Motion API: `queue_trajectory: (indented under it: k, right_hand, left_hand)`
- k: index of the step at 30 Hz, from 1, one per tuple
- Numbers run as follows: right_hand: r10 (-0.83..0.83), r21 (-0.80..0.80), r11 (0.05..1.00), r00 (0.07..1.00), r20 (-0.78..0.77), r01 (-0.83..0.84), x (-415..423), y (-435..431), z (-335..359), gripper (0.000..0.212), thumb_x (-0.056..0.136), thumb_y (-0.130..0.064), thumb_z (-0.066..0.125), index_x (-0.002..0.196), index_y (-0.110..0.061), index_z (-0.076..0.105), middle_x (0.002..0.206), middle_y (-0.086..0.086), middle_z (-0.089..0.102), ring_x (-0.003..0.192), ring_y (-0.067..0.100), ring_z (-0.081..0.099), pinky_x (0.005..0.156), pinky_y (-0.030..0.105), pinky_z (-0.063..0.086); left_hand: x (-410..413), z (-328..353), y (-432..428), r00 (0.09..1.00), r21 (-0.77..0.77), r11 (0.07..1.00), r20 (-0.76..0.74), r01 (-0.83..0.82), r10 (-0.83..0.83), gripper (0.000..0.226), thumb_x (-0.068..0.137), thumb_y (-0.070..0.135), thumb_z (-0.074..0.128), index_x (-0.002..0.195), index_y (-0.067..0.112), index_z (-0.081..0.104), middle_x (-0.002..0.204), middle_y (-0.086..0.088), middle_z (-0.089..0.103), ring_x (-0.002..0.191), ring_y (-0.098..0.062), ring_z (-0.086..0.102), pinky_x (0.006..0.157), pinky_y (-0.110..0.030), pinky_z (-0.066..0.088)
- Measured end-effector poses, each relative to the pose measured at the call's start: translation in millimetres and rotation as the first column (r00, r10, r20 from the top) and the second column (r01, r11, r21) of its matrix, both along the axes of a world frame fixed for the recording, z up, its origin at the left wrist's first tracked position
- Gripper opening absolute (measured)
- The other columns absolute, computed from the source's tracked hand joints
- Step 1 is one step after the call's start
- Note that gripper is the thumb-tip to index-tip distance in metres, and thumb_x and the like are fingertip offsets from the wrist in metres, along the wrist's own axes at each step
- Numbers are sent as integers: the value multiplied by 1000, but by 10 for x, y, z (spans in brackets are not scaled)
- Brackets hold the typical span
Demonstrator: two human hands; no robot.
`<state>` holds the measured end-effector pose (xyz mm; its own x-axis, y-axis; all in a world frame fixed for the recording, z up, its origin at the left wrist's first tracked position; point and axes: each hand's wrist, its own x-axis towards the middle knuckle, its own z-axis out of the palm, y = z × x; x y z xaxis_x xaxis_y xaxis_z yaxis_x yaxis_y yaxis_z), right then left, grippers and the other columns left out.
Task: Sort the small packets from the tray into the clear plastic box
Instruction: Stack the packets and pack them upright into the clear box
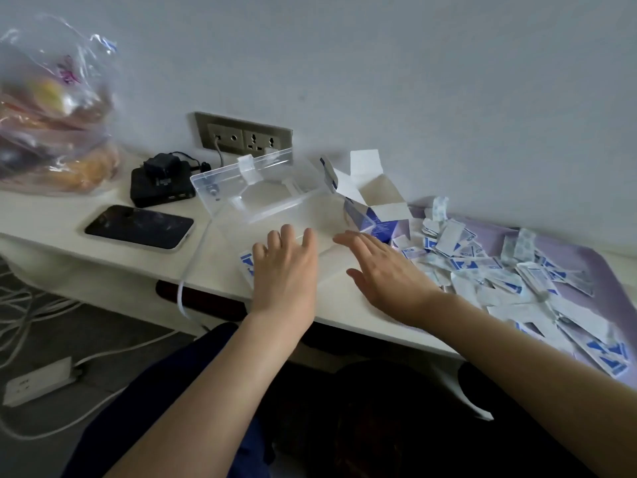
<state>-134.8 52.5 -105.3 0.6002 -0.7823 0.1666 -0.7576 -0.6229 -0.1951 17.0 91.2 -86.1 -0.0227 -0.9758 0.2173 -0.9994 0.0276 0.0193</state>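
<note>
A clear plastic box [241, 222] sits on the white desk with its hinged lid [241, 174] standing open toward the wall. Several small white-and-blue packets [482, 267] lie heaped on a lilac tray [586, 257] at the right. My left hand [284, 270] hovers flat, fingers straight, over the box's near left part, with one blue-and-white packet [246, 263] showing beside it. My right hand [386, 274] is spread open over the desk between the box and the heap, holding nothing.
An opened white-and-blue carton [375, 205] stands between box and tray. A phone [138, 227] lies left of the box, a black device [162, 184] behind it, a wall socket [241, 136] above. A plastic bag of food [55, 125] fills the far left.
</note>
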Motion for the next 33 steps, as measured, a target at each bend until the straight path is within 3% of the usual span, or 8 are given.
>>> queue_trajectory:
  k: [4, 8, 13, 17, 20, 25, 30, 33]
  right_hand:
    - [-7, -57, 998, 1000, 10, 8, -340, 112, -64, 40, 86, -6, 54, 126, -7, 49, 126, 9, 54, 115, 27, 53, 95, 30, 39]
    - [-193, -69, 979, 981, 10, 193, -683, 112, -129, 35, 83, -6, 57, 117, -12, 51, 114, 9, 56, 103, 30, 56, 86, 28, 37]
    - [-472, 56, 876, 875, -105, 480, -1179, 88, -109, 65, 88, -38, 58, 139, -12, 28, 140, 7, 35, 130, 24, 32, 107, 32, 27]
    - [-583, 196, 753, 774, -247, 629, -1596, 81, -126, 108, 67, -58, 71, 146, -13, 12, 147, 11, 28, 135, 29, 28, 111, 40, 25]
    - [-617, 336, 674, 752, -234, 658, -1784, 100, -141, 117, 65, -57, 74, 148, -16, 3, 151, 12, 20, 137, 33, 25, 110, 44, 27]
    - [-582, 315, 729, 792, -182, 608, -1834, 74, -209, 98, 75, -48, 70, 147, -15, 11, 149, 10, 27, 137, 27, 26, 109, 41, 28]
    - [-498, 357, 773, 850, -170, 524, -1742, 42, -165, 77, 83, -36, 65, 144, -17, 22, 148, 4, 30, 135, 22, 31, 101, 37, 34]
    - [-493, 354, 787, 860, -130, 505, -1734, 3, -148, 56, 85, -33, 63, 134, -19, 42, 140, 5, 40, 127, 22, 39, 100, 35, 36]
  left_hand:
    - [-318, -89, -105, 988, -229, 962, -16, 147, -154, 37, 57, 5, 81, 87, 11, 61, 81, -10, 57, 71, -29, 57, 58, -34, 44]
    - [-696, -156, -161, 918, -226, 908, -105, 352, -382, 32, 60, -1, 75, 85, 12, 60, 81, -8, 57, 71, -29, 58, 58, -32, 45]
    - [-1039, -324, -162, 887, -8, 893, -111, 451, -449, 30, 93, 16, 49, 123, 15, 45, 122, -7, 46, 108, -24, 48, 84, -31, 39]
    - [-1203, -481, -202, 892, 160, 879, -133, 449, -432, 39, 96, 26, 45, 132, 14, 36, 135, -9, 37, 121, -27, 39, 94, -33, 36]
    - [-1279, -631, -229, 920, 268, 881, -83, 390, -383, 45, 96, 31, 42, 137, 13, 31, 142, -13, 28, 131, -30, 29, 103, -33, 29]
    - [-1419, -702, -264, 924, 265, 889, -14, 373, -383, 42, 97, 31, 37, 134, 11, 34, 138, -15, 37, 128, -31, 32, 108, -34, 25]
    - [-1512, -666, -254, 893, 210, 868, -76, 450, -444, 32, 98, 27, 37, 128, 15, 42, 129, -7, 46, 118, -24, 45, 94, -31, 34]
    - [-1549, -614, -258, 892, 133, 883, -94, 451, -441, 26, 99, 25, 34, 119, 13, 48, 122, -6, 48, 111, -22, 48, 88, -29, 37]
